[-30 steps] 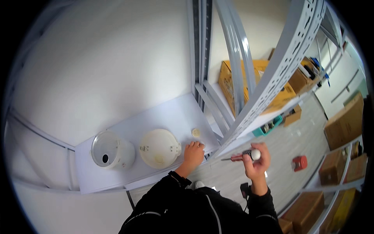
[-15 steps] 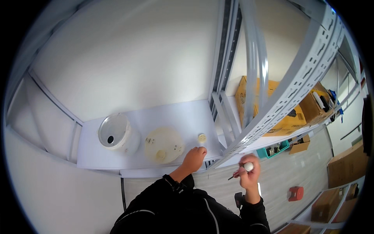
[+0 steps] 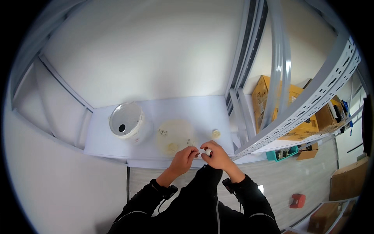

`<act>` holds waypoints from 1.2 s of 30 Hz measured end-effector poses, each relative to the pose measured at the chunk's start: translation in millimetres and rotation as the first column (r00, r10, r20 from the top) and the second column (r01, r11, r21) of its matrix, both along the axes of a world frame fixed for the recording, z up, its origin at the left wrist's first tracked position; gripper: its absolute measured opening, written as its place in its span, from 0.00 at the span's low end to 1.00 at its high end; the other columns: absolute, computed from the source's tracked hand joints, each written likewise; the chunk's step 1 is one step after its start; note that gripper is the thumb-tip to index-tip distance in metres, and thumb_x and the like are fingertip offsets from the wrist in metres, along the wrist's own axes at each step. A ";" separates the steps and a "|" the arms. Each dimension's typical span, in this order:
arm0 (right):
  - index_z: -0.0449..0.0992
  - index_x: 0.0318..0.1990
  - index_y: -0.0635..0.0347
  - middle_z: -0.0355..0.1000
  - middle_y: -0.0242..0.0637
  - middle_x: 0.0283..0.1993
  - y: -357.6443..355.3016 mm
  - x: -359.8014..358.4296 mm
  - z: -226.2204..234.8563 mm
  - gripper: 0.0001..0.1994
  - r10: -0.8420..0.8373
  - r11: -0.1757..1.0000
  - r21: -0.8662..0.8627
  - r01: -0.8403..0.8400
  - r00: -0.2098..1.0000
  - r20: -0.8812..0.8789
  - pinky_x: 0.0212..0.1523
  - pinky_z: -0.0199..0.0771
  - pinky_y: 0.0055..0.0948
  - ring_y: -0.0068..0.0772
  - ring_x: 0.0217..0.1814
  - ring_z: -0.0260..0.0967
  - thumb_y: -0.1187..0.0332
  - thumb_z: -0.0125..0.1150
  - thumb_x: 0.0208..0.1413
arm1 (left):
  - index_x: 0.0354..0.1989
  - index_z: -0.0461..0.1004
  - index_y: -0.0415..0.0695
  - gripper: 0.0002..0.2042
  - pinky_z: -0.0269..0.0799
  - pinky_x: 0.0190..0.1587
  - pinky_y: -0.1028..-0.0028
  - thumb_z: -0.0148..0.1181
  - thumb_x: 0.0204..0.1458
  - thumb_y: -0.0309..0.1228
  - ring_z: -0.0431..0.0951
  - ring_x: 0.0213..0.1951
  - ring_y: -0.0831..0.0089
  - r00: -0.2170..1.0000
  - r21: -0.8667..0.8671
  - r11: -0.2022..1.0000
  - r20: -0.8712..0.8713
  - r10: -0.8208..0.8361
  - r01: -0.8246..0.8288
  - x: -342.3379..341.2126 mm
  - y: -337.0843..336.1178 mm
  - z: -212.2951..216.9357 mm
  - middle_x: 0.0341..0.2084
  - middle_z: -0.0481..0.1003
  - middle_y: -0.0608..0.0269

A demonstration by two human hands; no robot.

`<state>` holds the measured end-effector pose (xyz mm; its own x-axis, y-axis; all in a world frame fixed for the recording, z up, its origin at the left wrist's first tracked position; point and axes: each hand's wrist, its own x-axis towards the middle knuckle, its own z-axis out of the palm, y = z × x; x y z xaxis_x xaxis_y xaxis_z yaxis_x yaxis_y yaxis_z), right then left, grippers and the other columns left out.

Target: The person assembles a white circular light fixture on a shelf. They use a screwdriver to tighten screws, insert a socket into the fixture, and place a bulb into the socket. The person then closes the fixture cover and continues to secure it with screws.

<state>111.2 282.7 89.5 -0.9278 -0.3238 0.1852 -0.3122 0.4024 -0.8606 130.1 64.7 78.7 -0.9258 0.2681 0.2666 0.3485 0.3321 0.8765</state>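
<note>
A person in a black jacket stands at a pale shelf (image 3: pixel 100 134), both hands raised close together over its front edge. The right hand (image 3: pixel 219 159) is curled around a white-ended tool (image 3: pixel 209 151) — the rounded white end shows between thumb and forefinger, with a touch of red below it, while the rest is hidden by the fingers. The left hand (image 3: pixel 182 161) is just beside it, fingers bent and tips drawn together toward the tool; whether they pinch anything small cannot be told.

Behind the left hand, a round cream lid (image 3: pixel 175 130) lies flat on the shelf, its pale surface nearly blending into the board. To the left of the lid stands a white bucket (image 3: pixel 136 130), upright and open at the top, a dark round spot visible inside. A small cream disc (image 3: pixel 216 133) lies on the shelf just beyond the right hand.

Past the perforated metal post (image 3: pixel 311 103) on the right, a yellow cardboard box (image 3: pixel 285 117) sits on the neighbouring shelf. Lower down are a teal bin (image 3: pixel 271 156) and an open carton (image 3: pixel 307 153), and a red stool (image 3: pixel 298 200) stands on the grey floor (image 3: pixel 269 175).
</note>
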 end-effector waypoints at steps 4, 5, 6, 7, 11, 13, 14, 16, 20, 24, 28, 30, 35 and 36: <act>0.81 0.44 0.57 0.79 0.48 0.39 -17.0 -6.9 -6.0 0.10 -0.004 0.998 0.061 -0.005 0.991 0.137 0.35 0.76 0.39 0.47 0.32 0.77 0.69 0.72 0.56 | 0.50 0.77 0.36 0.08 0.82 0.42 0.66 0.57 0.71 0.27 0.89 0.38 0.59 0.995 0.035 0.995 0.025 0.096 -0.097 -0.9 -16.1 -8.5 0.37 0.86 0.50; 0.81 0.43 0.57 0.80 0.48 0.37 -20.7 -6.7 -6.3 0.09 -0.034 0.996 0.092 0.018 0.984 0.173 0.34 0.76 0.39 0.47 0.30 0.77 0.69 0.72 0.56 | 0.50 0.77 0.36 0.08 0.82 0.41 0.66 0.57 0.71 0.27 0.89 0.37 0.60 0.992 0.020 0.993 0.030 0.119 -0.120 -1.9 -19.9 -12.0 0.37 0.86 0.51; 0.81 0.43 0.57 0.80 0.46 0.35 -25.2 -7.9 -7.8 0.09 -0.034 0.997 0.081 0.021 0.987 0.158 0.34 0.76 0.37 0.44 0.29 0.76 0.69 0.71 0.56 | 0.51 0.77 0.36 0.08 0.82 0.41 0.67 0.57 0.70 0.27 0.89 0.37 0.60 0.989 0.004 0.990 0.035 0.141 -0.142 -2.7 -24.9 -15.2 0.37 0.86 0.51; 0.81 0.43 0.58 0.80 0.44 0.34 -30.6 -9.9 -10.7 0.09 -0.034 0.997 0.069 0.024 0.989 0.144 0.33 0.75 0.35 0.40 0.28 0.76 0.70 0.71 0.57 | 0.51 0.77 0.36 0.08 0.82 0.41 0.67 0.58 0.70 0.27 0.89 0.37 0.61 0.986 -0.012 0.986 0.040 0.164 -0.163 -2.7 -30.4 -18.4 0.37 0.86 0.51; 0.82 0.41 0.58 0.78 0.42 0.27 -52.3 -20.5 -24.3 0.07 -0.006 1.000 0.028 0.008 0.997 -0.071 0.32 0.75 0.35 0.38 0.25 0.74 0.68 0.71 0.57 | 0.51 0.77 0.35 0.08 0.82 0.40 0.67 0.59 0.69 0.26 0.89 0.36 0.61 0.974 -0.011 0.977 0.075 0.213 -0.212 -4.9 -45.9 -22.2 0.37 0.86 0.51; 0.82 0.41 0.58 0.79 0.41 0.28 -62.4 -28.0 -25.6 0.08 -0.019 0.999 0.045 0.016 0.998 0.057 0.32 0.75 0.35 0.38 0.25 0.74 0.67 0.71 0.57 | 0.51 0.78 0.35 0.08 0.82 0.39 0.67 0.60 0.69 0.26 0.89 0.35 0.62 0.963 -0.019 0.968 0.093 0.252 -0.252 -6.7 -53.8 -25.1 0.37 0.86 0.51; 0.82 0.41 0.58 0.79 0.41 0.28 -69.5 -30.8 -25.6 0.08 -0.019 0.999 0.051 0.013 0.993 0.118 0.32 0.75 0.35 0.38 0.26 0.74 0.66 0.71 0.57 | 0.51 0.78 0.35 0.09 0.82 0.39 0.66 0.60 0.68 0.26 0.89 0.35 0.61 0.959 -0.026 0.963 0.086 0.270 -0.269 -6.4 -59.0 -28.5 0.37 0.86 0.50; 0.83 0.42 0.57 0.80 0.42 0.28 -84.3 -35.8 -36.1 0.08 -0.041 0.995 0.093 0.033 0.996 0.084 0.33 0.76 0.38 0.42 0.27 0.76 0.65 0.70 0.58 | 0.50 0.79 0.35 0.09 0.82 0.38 0.66 0.62 0.67 0.27 0.89 0.34 0.61 0.950 -0.038 0.952 0.069 0.305 -0.303 -7.7 -68.6 -35.0 0.37 0.86 0.50; 0.84 0.42 0.54 0.82 0.46 0.30 -113.1 -47.3 -46.0 0.09 -0.087 0.969 0.235 0.076 0.995 0.039 0.37 0.81 0.46 0.51 0.33 0.81 0.62 0.69 0.58 | 0.47 0.82 0.35 0.09 0.82 0.40 0.63 0.66 0.62 0.27 0.88 0.36 0.56 0.939 -0.135 0.931 0.021 0.344 -0.339 -12.9 -90.9 -50.3 0.37 0.85 0.48; 0.84 0.43 0.52 0.83 0.47 0.33 -137.9 -56.4 -56.0 0.09 -0.101 0.927 0.368 0.070 0.993 0.065 0.42 0.83 0.50 0.56 0.39 0.83 0.61 0.68 0.59 | 0.45 0.84 0.37 0.10 0.82 0.42 0.61 0.68 0.59 0.29 0.87 0.37 0.51 0.925 -0.259 0.891 -0.030 0.379 -0.373 -25.3 -110.4 -61.5 0.37 0.85 0.47; 0.84 0.43 0.51 0.84 0.50 0.38 -149.0 -62.5 -66.3 0.09 -0.131 0.885 0.461 0.062 0.984 0.119 0.45 0.84 0.52 0.58 0.43 0.83 0.61 0.69 0.57 | 0.41 0.87 0.40 0.09 0.81 0.44 0.56 0.68 0.57 0.30 0.85 0.39 0.46 0.940 -0.404 0.850 -0.090 0.330 -0.338 -44.0 -122.3 -75.6 0.37 0.85 0.46; 0.85 0.43 0.51 0.84 0.50 0.41 -151.8 -64.9 -67.2 0.09 -0.162 0.873 0.483 0.071 0.975 0.150 0.46 0.83 0.52 0.58 0.46 0.82 0.61 0.69 0.57 | 0.39 0.87 0.41 0.08 0.80 0.44 0.54 0.67 0.56 0.30 0.84 0.39 0.45 0.940 -0.424 0.841 -0.089 0.330 -0.336 -50.9 -121.2 -84.9 0.36 0.84 0.47; 0.86 0.41 0.51 0.85 0.48 0.40 -149.6 -67.3 -86.6 0.09 -0.176 0.877 0.473 0.082 0.972 0.158 0.48 0.84 0.48 0.58 0.45 0.83 0.61 0.69 0.57 | 0.38 0.87 0.42 0.07 0.79 0.44 0.51 0.67 0.55 0.31 0.83 0.39 0.45 0.953 -0.493 0.828 -0.004 0.304 -0.267 -57.2 -118.5 -90.7 0.33 0.83 0.48; 0.86 0.41 0.51 0.85 0.48 0.41 -149.3 -67.2 -87.3 0.09 -0.182 0.883 0.462 0.084 0.968 0.172 0.48 0.84 0.48 0.57 0.45 0.83 0.61 0.69 0.56 | 0.38 0.86 0.42 0.07 0.79 0.44 0.52 0.67 0.55 0.30 0.83 0.39 0.45 0.952 -0.507 0.823 0.017 0.306 -0.255 -56.7 -118.9 -90.4 0.34 0.83 0.49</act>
<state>44.0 133.4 2.1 -0.9691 -0.1976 -0.1476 -0.0661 0.7847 -0.6164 73.4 -54.2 -11.7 -0.9948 0.0650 0.0781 0.0988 0.7990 0.5932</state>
